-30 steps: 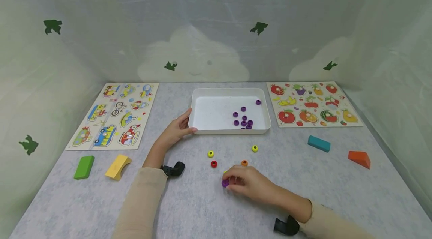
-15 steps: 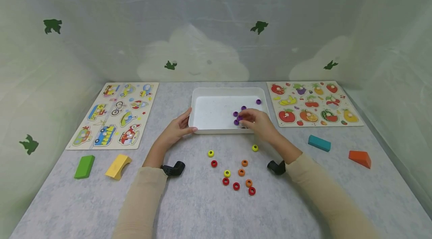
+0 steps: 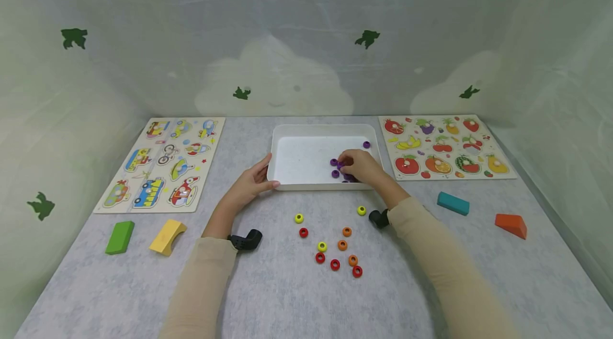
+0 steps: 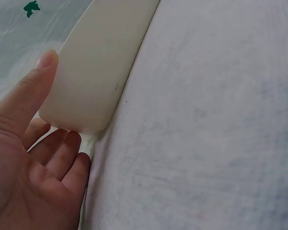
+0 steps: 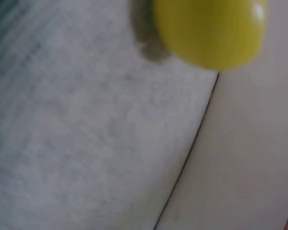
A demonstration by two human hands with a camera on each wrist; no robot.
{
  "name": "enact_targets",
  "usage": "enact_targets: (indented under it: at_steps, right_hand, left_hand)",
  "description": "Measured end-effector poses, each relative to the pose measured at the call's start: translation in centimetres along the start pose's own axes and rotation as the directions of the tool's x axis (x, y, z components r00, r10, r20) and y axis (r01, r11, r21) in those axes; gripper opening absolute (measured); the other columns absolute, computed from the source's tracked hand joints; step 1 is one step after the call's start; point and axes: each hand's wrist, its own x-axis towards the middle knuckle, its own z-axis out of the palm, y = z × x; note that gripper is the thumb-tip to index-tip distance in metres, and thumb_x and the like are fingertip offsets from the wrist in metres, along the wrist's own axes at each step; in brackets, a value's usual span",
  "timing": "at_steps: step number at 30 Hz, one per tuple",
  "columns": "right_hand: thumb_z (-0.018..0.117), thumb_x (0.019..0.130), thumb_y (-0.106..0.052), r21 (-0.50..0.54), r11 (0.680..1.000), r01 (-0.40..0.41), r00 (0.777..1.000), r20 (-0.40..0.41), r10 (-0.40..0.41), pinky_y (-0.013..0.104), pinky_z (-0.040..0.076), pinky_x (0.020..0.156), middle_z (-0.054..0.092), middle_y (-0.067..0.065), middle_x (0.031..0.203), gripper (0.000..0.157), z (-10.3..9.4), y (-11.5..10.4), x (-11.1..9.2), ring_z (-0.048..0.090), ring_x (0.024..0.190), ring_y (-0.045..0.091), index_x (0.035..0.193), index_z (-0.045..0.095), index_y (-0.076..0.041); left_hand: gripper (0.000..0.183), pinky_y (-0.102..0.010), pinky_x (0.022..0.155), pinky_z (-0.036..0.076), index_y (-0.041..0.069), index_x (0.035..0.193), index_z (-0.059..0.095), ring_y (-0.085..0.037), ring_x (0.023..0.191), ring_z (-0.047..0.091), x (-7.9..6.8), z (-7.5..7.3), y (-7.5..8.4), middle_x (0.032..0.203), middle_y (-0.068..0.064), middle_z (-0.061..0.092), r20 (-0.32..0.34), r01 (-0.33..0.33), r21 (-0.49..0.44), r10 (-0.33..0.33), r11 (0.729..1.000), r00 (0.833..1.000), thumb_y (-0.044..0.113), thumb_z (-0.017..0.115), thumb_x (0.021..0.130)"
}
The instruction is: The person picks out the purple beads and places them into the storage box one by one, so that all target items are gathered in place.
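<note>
A white tray (image 3: 299, 155) stands at the middle back of the table. My left hand (image 3: 251, 182) holds its near left corner; in the left wrist view the thumb (image 4: 36, 84) lies along the tray's wall (image 4: 93, 62), with the fingers bent round the end. Over the tray's right half, my right hand (image 3: 361, 168) pinches a purple bead (image 3: 340, 165), partly hidden by the fingers. Several other purple beads (image 3: 335, 173) lie around it, some behind the hand. In the right wrist view a yellow bead (image 5: 209, 33) appears large beside the tray's wall (image 5: 240, 143).
Several red (image 3: 335, 264), orange and yellow beads lie in front of the tray. A vehicle puzzle board (image 3: 165, 166) is at left, a fruit puzzle board (image 3: 442, 148) at right. Green (image 3: 119, 238), yellow (image 3: 167, 237), teal (image 3: 453, 203) and orange blocks (image 3: 510, 225) lie nearer.
My right hand has carried a purple bead from among the beads in front up into the tray, then shifted slightly over the purple ones there. The left hand has stayed at the tray's corner.
</note>
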Motion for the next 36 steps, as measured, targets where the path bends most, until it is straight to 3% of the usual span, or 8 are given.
enact_targets:
  at_steps: [8,12,14,16,23,26,31,36]
  right_hand:
    - [0.055,0.08,-0.022,-0.024,0.999,0.025,1.0,-0.014,-0.026,0.032,0.04,0.079,0.049,0.002,0.103,0.028,-1.4,-0.3,-1.3,0.044,0.096,0.017,0.106,0.051,-0.012]
    - [0.051,0.081,-0.034,-0.122,0.986,0.113,0.988,-0.09,-0.125,0.037,0.035,0.085,0.042,0.005,0.116,0.04,-3.9,-0.7,-3.5,0.038,0.106,0.022,0.113,0.046,-0.012]
    - [0.048,0.08,-0.04,-0.197,0.967,0.159,0.974,-0.131,-0.187,0.04,0.032,0.089,0.039,0.007,0.12,0.046,-5.4,-0.8,-4.8,0.034,0.11,0.024,0.116,0.044,-0.011]
    - [0.045,0.08,-0.044,-0.288,0.941,0.18,0.958,-0.164,-0.234,0.044,0.026,0.092,0.035,0.009,0.125,0.052,-6.9,-0.8,-6.4,0.029,0.114,0.025,0.119,0.041,-0.011]
    - [0.05,0.079,-0.04,-0.585,0.799,0.143,0.923,-0.213,-0.321,0.052,0.004,0.094,0.016,0.013,0.134,0.065,-10.6,0.9,-12.0,0.01,0.121,0.032,0.131,0.024,-0.011]
    - [0.051,0.077,-0.044,-0.672,0.734,0.098,0.923,-0.214,-0.32,0.052,-0.008,0.093,0.007,0.011,0.137,0.071,-11.1,1.4,-13.6,-0.002,0.122,0.032,0.133,0.019,-0.015]
    - [0.044,0.07,-0.061,-0.766,0.641,0.053,0.939,-0.18,-0.293,0.052,-0.021,0.085,-0.008,0.007,0.138,0.082,-11.1,1.7,-15.3,-0.019,0.118,0.031,0.134,0.01,-0.022]
    - [0.039,0.06,-0.074,-0.773,0.633,0.042,0.957,-0.152,-0.249,0.053,-0.026,0.079,-0.016,0.003,0.136,0.096,-10.5,2.0,-15.9,-0.025,0.116,0.031,0.134,0.002,-0.025]
  left_hand:
    - [0.084,-0.028,0.097,0.019,0.02,0.134,0.013,-0.01,0.122,0.014,0.2,-0.3,-0.2,0.136,0.006,0.008,0.025,-0.009,0.06,0.007,0.998,1.0,0.026,0.066,0.069]
    - [0.081,-0.031,0.098,0.017,0.019,0.134,0.014,-0.012,0.122,0.014,-0.2,-0.3,0.7,0.137,0.002,0.01,-0.013,0.005,0.303,-0.001,0.953,1.0,0.039,0.061,0.071]
    - [0.081,-0.035,0.098,0.016,0.018,0.134,0.011,-0.015,0.122,0.011,-0.7,-0.4,1.3,0.137,-0.001,0.009,-0.041,0.002,0.465,0.019,0.885,0.999,0.047,0.055,0.072]
    - [0.081,-0.038,0.098,0.014,0.019,0.134,0.007,-0.019,0.123,0.009,-1.2,-0.7,1.9,0.138,-0.002,0.005,-0.062,-0.003,0.615,0.052,0.789,0.997,0.053,0.048,0.074]
    - [0.079,-0.048,0.096,-0.003,0.02,0.134,-0.001,-0.023,0.123,-0.003,-3.7,-2.4,4.8,0.138,-0.005,-0.005,-0.025,-0.049,0.946,0.222,0.32,0.975,0.062,0.031,0.076]
    - [0.08,-0.049,0.093,-0.012,0.024,0.134,-0.003,-0.02,0.122,-0.013,-4.9,-3.2,5.8,0.137,-0.003,-0.01,-0.014,-0.028,0.984,0.232,0.175,0.973,0.067,0.026,0.073]
    - [0.088,-0.052,0.088,-0.018,0.025,0.134,-0.001,-0.02,0.121,-0.018,-6.4,-3.8,6.6,0.137,-0.003,-0.01,0.033,-0.038,0.999,0.185,0.025,0.982,0.075,0.023,0.066]
    - [0.095,-0.055,0.087,-0.016,0.025,0.134,0.005,-0.022,0.121,-0.016,-7.4,-3.6,6.6,0.138,-0.004,-0.005,0.067,-0.066,0.998,0.15,-0.009,0.986,0.08,0.022,0.059]
